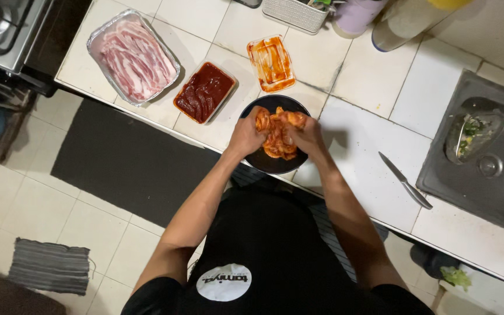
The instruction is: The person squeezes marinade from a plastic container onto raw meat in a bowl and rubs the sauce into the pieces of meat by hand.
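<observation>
A black round plate sits at the front edge of the white tiled counter. On it lies a heap of meat coated in orange-red sauce. My left hand grips the left side of the heap. My right hand grips its right side, fingers smeared with sauce. Just left of the plate stands a container of dark red sauce. Its sauce-smeared lid lies behind the plate.
A foil tray of raw sliced pork stands at the counter's left end. A knife lies right of the plate. A steel sink holds a bowl with green scraps. Cups and a basket stand at the back. A stove is far left.
</observation>
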